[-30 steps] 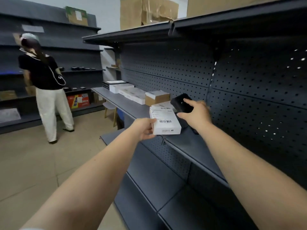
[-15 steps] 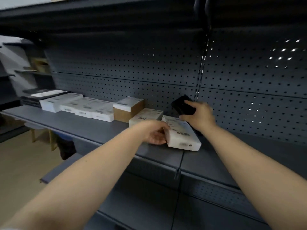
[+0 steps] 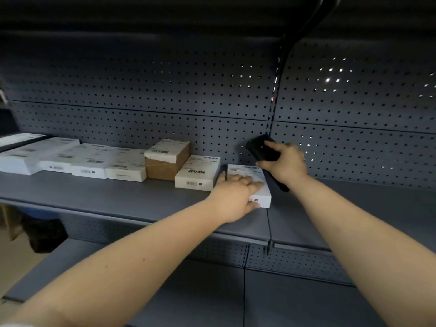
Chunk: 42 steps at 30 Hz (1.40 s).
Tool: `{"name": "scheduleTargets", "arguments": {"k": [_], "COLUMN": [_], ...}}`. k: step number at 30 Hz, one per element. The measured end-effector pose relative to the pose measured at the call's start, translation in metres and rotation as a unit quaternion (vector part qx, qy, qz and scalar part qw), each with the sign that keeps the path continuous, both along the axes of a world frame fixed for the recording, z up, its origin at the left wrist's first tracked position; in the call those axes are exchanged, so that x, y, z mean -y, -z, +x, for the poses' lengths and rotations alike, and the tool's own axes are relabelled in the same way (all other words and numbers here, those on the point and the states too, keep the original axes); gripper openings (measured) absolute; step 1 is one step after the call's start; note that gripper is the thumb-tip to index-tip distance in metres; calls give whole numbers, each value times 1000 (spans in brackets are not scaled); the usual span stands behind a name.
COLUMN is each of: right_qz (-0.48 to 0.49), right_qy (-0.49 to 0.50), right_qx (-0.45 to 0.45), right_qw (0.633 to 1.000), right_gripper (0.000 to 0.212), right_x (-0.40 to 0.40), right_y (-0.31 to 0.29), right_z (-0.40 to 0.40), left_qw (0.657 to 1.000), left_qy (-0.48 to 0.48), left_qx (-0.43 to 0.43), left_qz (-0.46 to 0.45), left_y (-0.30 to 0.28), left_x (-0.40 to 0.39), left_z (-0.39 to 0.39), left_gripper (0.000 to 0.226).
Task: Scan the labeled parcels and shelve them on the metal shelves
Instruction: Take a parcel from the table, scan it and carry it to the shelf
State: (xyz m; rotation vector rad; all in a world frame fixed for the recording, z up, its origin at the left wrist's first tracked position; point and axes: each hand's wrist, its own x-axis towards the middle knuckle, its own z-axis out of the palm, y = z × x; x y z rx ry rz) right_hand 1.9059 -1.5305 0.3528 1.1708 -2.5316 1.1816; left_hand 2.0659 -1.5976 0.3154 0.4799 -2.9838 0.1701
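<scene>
The left hand (image 3: 236, 197) lay flat on the white labeled parcel (image 3: 258, 185), fingers straight, likely pressing it into the row on the metal shelf (image 3: 118, 197), at 3 o'clock of a barcoded white box (image 3: 197, 173). The right hand (image 3: 284, 165) clenched a black scanner (image 3: 259, 148) at 1 o'clock, kept clear. Label print was unreadable.

Metal shelf (image 3: 132, 199): flat dark blue-grey, no pattern. Pegboard back panel (image 3: 165, 90): same blue-grey, regular grid of small dark holes; some holes at upper right glow white with light behind. Handheld scanner (image 3: 259, 149): black. White parcel (image 3: 262, 185) under the left hand (image 3: 236, 197): white label, black print. Neighbouring white parcel (image 3: 198, 173): black barcodes on top and front. Cardboard box (image 3: 165, 159): brown sides, white label with black barcode on top. Row of flat parcels (image 3: 70, 159) at left: white, faint grey-black print.
</scene>
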Motion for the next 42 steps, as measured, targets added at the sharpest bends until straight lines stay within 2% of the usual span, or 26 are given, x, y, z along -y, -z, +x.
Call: {"name": "scheduleTargets", "arguments": {"k": [3, 11, 16, 21, 25, 29, 32, 42], "right_qz": [2, 19, 36, 47, 56, 40, 43, 21], "right_qy": [14, 29, 54, 115, 191, 261, 315, 453], "right_qx": [1, 16, 4, -11, -14, -2, -2, 4], "right_qw": [1000, 999, 998, 992, 980, 965, 948, 892], "right_gripper": [72, 70, 69, 70, 71, 68, 67, 65], "right_x": [-2, -5, -26, -80, -146, -231, -305, -594], "right_y": [3, 17, 14, 4, -5, -14, -13, 3], "right_z": [-4, -2, -15, -43, -72, -97, -114, -166], "left_qw": [999, 999, 995, 996, 995, 992, 988, 963], "left_qy": [-23, -34, -58, 72, 89, 110, 142, 257], "left_qx": [5, 23, 67, -7, -28, -54, -57, -79], "left_qz": [-27, 19, 49, -49, -33, 1, -18, -13], "left_y": [-1, -6, -30, -48, -50, -52, -50, -26], "left_x": [18, 45, 33, -25, -65, -127, -196, -486], "left_z": [3, 4, -10, -71, -135, -191, -227, -325], "left_gripper": [62, 59, 64, 58, 56, 63, 67, 64]}}
